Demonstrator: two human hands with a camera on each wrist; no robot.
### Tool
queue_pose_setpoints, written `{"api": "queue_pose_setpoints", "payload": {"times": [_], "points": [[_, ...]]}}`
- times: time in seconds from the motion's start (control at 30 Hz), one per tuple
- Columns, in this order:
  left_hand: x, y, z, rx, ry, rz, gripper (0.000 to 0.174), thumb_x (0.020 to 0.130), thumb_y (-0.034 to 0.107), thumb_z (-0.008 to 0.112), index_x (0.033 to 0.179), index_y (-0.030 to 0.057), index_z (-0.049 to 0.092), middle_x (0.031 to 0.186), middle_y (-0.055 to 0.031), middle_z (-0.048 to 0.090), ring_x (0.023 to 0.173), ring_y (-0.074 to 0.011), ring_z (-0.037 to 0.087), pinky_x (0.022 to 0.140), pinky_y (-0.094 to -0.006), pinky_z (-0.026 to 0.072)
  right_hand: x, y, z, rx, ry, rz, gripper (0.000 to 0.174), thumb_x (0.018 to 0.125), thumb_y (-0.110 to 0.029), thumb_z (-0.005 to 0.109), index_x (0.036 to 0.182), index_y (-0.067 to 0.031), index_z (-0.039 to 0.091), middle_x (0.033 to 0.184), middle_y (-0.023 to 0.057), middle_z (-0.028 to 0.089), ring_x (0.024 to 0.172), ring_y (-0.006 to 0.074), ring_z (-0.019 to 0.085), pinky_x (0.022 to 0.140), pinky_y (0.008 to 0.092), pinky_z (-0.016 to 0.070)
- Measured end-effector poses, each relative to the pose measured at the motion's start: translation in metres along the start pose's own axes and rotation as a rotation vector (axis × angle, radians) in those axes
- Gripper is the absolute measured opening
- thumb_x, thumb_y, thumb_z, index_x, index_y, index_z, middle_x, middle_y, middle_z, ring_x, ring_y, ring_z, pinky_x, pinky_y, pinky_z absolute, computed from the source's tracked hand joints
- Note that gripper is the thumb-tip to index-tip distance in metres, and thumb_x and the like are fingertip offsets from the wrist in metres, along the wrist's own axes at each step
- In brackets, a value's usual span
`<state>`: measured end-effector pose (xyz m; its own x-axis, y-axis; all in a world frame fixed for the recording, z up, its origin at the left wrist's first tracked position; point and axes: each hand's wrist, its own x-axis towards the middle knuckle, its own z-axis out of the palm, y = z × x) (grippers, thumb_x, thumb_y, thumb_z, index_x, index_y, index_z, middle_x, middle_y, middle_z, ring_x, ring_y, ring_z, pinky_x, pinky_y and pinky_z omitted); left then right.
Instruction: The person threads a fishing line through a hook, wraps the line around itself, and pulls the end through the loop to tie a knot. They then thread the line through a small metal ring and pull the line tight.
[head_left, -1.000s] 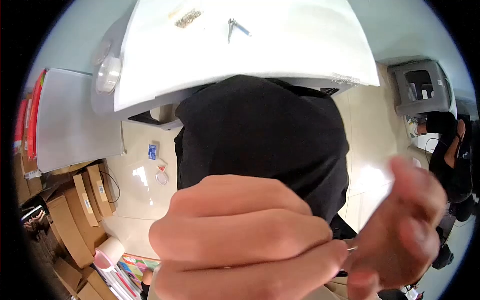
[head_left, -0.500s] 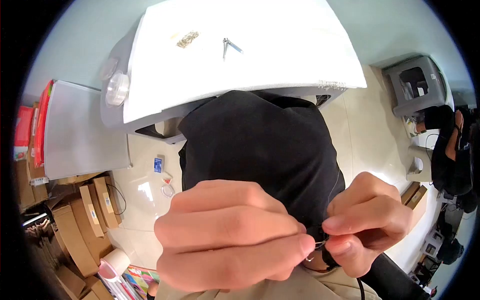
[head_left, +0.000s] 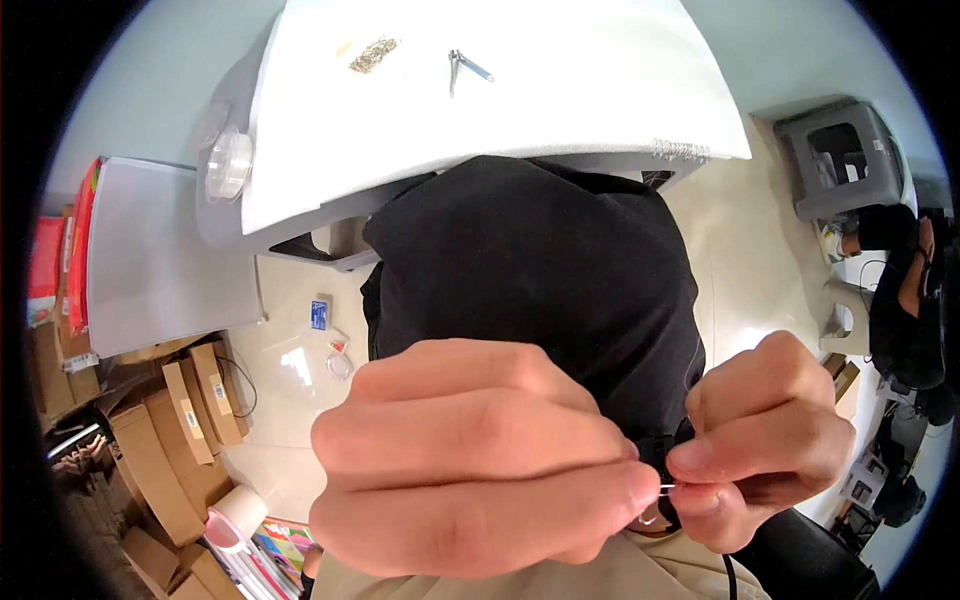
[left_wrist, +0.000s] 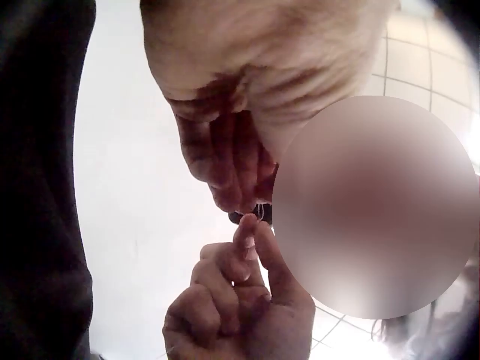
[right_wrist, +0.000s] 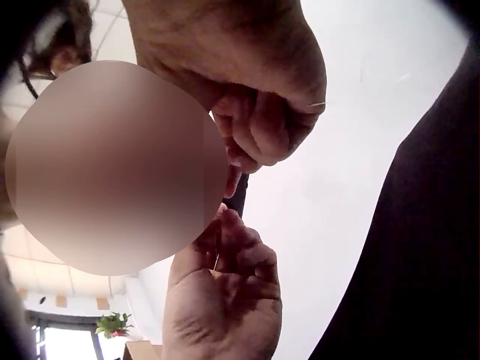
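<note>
My left hand is in front of the lap in the head view, fingers folded, thumb and forefinger pinching a tiny, thin, shiny wire-like piece. Its exact kind I cannot tell. At the other end of that piece, the right hand pinches with thumb and forefinger. A small curved glint shows just under the left fingertips. Fine pale thread shows between the fingertips in the left wrist view. In the right wrist view, a thin pale strand crosses the left hand's fingers.
On the white-topped table lie nail clippers and a pile of tiny metallic pieces. Small wire-like bits line its near right edge. Clear round containers stand at left, cardboard boxes lower left. Another person sits far right.
A second ago the right hand was blurred, fingers spread, apart from the left fingertips. It then came in and pinched beside them. Both hands have since shifted slightly right in the view.
</note>
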<state>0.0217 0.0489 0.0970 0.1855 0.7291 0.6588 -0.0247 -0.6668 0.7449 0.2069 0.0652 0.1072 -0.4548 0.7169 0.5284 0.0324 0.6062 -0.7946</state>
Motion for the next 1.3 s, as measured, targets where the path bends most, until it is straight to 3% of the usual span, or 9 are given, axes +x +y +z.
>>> {"api": "queue_pose_setpoints", "payload": {"times": [0.1, 0.27, 0.57, 0.8, 1.3], "points": [[-0.002, 0.0, 0.005, 0.003, 0.028, -0.003, 0.028, 0.07, 0.001, 0.073, 0.09, 0.0026, 0.053, 0.074, -0.0087, 0.055, 0.057, -0.0177, 0.056, 0.045, -0.0236, 0.0462, -0.001, 0.0, 0.001, -0.02, 0.001, -0.014, 0.017, 0.062, -0.008, 0.071, 0.072, -0.0012, 0.06, 0.064, 0.0078, 0.046, 0.044, 0.0094, 0.036, 0.037, 0.02, 0.0255], [-0.008, -0.003, 0.021, 0.103, 0.148, 0.024, 0.023, 0.072, 0.001, 0.068, 0.089, 0.0023, 0.053, 0.073, -0.0092, 0.055, 0.055, -0.0171, 0.054, 0.044, -0.0235, 0.0443, 0.001, 0.0, 0.014, -0.01, 0.178, 0.003, 0.015, 0.061, -0.008, 0.07, 0.069, -0.0013, 0.059, 0.062, 0.0068, 0.045, 0.044, 0.0077, 0.035, 0.037, 0.0192, 0.0243], [-0.002, -0.022, 0.01, 0.019, -0.001, 0.027, 0.019, 0.077, 0.011, 0.063, 0.09, -0.0022, 0.058, 0.074, -0.0138, 0.059, 0.059, -0.0208, 0.058, 0.05, -0.0274, 0.0438, 0.0, 0.011, 0.01, -0.085, 0.267, -0.091, 0.014, 0.063, -0.01, 0.065, 0.063, -0.0005, 0.054, 0.056, 0.0058, 0.046, 0.045, 0.0084, 0.034, 0.039, 0.0202, 0.0208], [-0.002, -0.028, 0.021, 0.057, 0.037, 0.109, 0.02, 0.073, 0.01, 0.068, 0.085, -0.004, 0.06, 0.074, -0.0147, 0.06, 0.056, -0.0199, 0.059, 0.05, -0.0258, 0.0444, -0.001, 0.012, 0.009, -0.09, 0.251, -0.043, 0.017, 0.062, -0.012, 0.066, 0.062, 0.0, 0.053, 0.052, 0.0054, 0.045, 0.045, 0.0092, 0.035, 0.04, 0.0223, 0.0199], [-0.003, -0.027, 0.02, 0.098, 0.098, 0.143, 0.012, 0.07, 0.003, 0.066, 0.076, -0.0051, 0.059, 0.065, -0.0129, 0.058, 0.051, -0.0185, 0.057, 0.045, -0.0245, 0.0427, -0.004, 0.009, 0.01, -0.061, 0.231, 0.044, 0.018, 0.062, -0.011, 0.067, 0.063, 0.0017, 0.054, 0.052, 0.0056, 0.048, 0.045, 0.01, 0.038, 0.041, 0.0212, 0.0224]]}}
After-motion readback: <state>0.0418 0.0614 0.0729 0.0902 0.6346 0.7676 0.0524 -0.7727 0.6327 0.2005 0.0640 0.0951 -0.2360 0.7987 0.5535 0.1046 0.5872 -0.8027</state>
